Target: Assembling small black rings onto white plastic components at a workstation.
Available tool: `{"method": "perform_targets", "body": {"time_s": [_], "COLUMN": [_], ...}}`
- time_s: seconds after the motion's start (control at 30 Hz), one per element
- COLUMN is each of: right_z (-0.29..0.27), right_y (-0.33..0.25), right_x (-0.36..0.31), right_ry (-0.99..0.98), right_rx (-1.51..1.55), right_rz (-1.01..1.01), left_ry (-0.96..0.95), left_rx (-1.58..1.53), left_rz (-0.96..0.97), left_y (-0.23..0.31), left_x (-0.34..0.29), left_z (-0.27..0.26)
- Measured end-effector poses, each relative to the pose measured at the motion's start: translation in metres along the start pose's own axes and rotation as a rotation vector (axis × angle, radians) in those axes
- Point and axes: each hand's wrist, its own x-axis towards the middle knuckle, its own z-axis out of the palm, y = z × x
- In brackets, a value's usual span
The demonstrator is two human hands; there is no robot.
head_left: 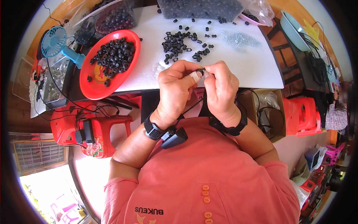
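Observation:
At the near edge of the white-topped table, my left hand [175, 86] pinches a small black plastic part [201, 70] between thumb and fingers. White tape wraps the tip of that thumb. My right hand [222, 89] meets it from the other side, its thumb and forefinger closed on the same part. The fingertips mostly cover the part, so its shape is unclear. Just beyond my hands lies a loose pile of small black plastic fittings [175, 45]. Farther right is a scatter of tiny clear pieces [241, 40]. A red plate [86, 80] holds many rounded black caps [115, 56].
A clear bin [201, 9] of dark parts stands at the table's far side, with another clear container [115, 18] to its left. A blue fan [56, 42] is beyond the red plate. Red stools [108, 128] and cables flank the table below; a cardboard box [278, 112] sits right.

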Motion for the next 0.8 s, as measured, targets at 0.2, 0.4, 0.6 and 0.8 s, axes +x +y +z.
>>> {"method": "perform_targets", "body": {"time_s": [0.2,0.4,0.6,0.8], "right_z": [0.002,0.004,0.001,0.012], "right_y": [0.000,0.000,-0.001,-0.002], "right_x": [0.001,0.005,-0.001,-0.013], "right_ry": [0.022,-0.017,-0.024,0.012], "right_rx": [-0.011,-0.024,0.034,0.228], "right_rz": [0.021,0.007,-0.066,0.118], "left_ry": [0.009,0.032,-0.011,-0.010], "left_rx": [-0.006,-0.034,-0.040,-0.126], "left_rz": [0.031,-0.003,-0.006,0.007], "left_y": [0.001,-0.001,0.004,0.003], "left_x": [-0.001,0.004,0.004,0.004], "left_z": [0.000,0.000,-0.004,-0.002]}}
